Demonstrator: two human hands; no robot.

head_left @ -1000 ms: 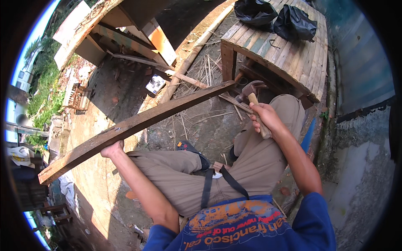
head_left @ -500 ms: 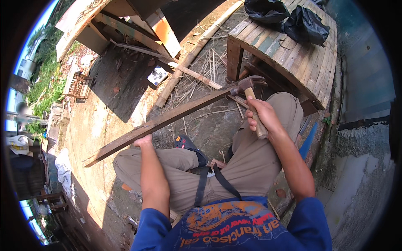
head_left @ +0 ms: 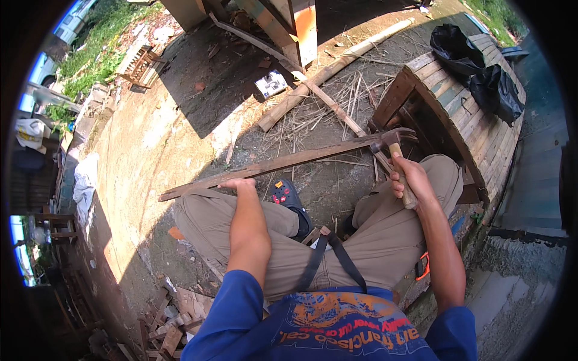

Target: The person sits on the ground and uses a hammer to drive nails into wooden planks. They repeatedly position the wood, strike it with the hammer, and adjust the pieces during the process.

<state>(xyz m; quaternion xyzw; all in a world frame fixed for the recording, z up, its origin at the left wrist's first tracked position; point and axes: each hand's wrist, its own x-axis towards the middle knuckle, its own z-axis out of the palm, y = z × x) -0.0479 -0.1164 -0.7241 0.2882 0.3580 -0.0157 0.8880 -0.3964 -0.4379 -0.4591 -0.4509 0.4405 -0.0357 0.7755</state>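
Note:
A long brown wooden beam [head_left: 289, 161] slants across in front of me, its near left end by my left knee. My left hand [head_left: 238, 183] is at the beam's lower edge near that end, supporting it; the beam hides part of the fingers. In my right hand [head_left: 413, 179] is a claw hammer [head_left: 394, 142], my fingers wrapped round its wooden handle. The hammer's dark metal head is at the beam's far right end, by the bench; I cannot tell whether they touch.
A slatted wooden bench [head_left: 481, 132] with black plastic bags [head_left: 497, 93] stands at right. A bamboo pole [head_left: 337, 72] and thin strip [head_left: 337, 108] lie ahead among dry sticks. A small box [head_left: 271, 84] sits nearby. Scrap wood [head_left: 174, 328] is piled at lower left.
The view has shifted, so the surroundings appear farther left or right than before. The beam lies at a flatter slant, its left end higher in view. My right hand still holds the hammer.

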